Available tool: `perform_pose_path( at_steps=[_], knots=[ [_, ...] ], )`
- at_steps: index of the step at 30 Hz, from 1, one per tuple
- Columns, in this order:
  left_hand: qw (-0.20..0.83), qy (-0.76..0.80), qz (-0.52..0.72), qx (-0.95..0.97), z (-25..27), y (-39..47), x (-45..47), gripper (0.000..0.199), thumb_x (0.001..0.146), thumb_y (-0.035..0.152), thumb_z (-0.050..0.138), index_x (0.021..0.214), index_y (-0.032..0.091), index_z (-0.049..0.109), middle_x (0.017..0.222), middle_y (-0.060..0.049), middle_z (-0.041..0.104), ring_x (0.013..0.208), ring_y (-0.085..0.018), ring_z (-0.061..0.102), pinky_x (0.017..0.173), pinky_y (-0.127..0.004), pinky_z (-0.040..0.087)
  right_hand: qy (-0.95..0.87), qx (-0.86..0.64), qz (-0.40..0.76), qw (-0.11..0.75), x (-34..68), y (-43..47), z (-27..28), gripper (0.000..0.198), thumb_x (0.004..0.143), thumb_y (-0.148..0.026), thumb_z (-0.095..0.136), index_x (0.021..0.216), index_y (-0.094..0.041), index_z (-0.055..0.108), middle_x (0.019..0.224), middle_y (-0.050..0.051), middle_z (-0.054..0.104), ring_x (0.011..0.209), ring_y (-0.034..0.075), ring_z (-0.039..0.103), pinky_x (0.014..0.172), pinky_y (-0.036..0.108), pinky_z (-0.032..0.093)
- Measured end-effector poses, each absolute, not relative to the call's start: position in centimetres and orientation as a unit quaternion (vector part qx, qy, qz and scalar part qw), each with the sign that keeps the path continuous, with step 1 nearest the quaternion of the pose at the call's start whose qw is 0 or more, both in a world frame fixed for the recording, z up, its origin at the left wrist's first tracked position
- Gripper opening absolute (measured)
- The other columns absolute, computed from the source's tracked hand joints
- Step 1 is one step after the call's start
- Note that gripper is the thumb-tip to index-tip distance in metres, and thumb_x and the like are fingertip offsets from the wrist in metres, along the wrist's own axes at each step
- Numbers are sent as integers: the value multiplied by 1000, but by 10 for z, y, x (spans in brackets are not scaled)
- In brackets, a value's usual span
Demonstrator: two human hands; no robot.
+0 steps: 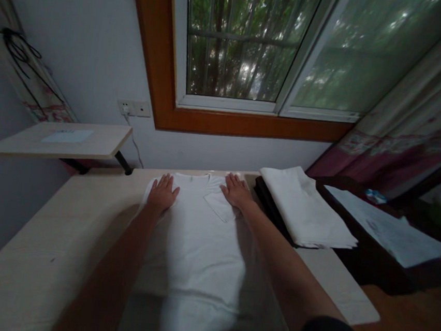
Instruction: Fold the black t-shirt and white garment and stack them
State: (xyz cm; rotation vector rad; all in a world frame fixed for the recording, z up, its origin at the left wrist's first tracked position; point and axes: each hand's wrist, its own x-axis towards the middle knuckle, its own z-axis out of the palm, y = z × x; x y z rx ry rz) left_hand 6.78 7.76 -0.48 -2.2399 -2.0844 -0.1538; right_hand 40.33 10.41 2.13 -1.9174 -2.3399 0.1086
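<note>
A white T-shirt (197, 246) with a chest pocket lies spread on the table, its neckline toward the wall. My left hand (162, 193) rests flat on the shirt's left shoulder area, fingers stretched out. On the opposite shoulder, just above the pocket, my right hand (236, 191) lies flat with its fingers extended. Neither hand grips the cloth. Some light creases cross the lower part of the shirt, and the shadows of my arms fall over it.
Right of the shirt sits a stack of folded white cloth (306, 207) over black cloth (271, 207). A raised shelf (101, 141) stands at the table's (54, 232) back left. Behind are a socket (132, 108) with a cord and a window (248, 43). A dark surface with a pale sheet (386, 228) adjoins the right.
</note>
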Motion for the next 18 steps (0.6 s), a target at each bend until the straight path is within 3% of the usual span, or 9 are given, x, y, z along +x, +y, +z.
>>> perform_pose_path(
  at_steps=[5,12,18],
  knots=[
    [30,-685,-46,-727,-3,77,69,73,103,53,20,162,9,29,171,-13,20,160,-25,17,129,-49,14,-806,-581,11,108,381,75,24,75,106,-58,18,164,-10,24,172,14,12,160,27,11,127,50,13],
    [28,-684,-42,-728,1,75,70,72,103,53,22,162,12,29,171,-12,20,159,-25,17,129,-49,14,-819,-566,45,85,370,47,11,75,106,-60,24,162,-10,32,170,16,19,159,27,17,128,49,14],
    [25,-686,-43,-726,1,75,70,71,103,53,22,162,14,29,171,-12,20,159,-25,18,129,-49,14,-819,-569,51,62,370,47,15,75,106,-59,26,162,-10,30,170,15,16,159,29,15,128,51,15]
  ],
)
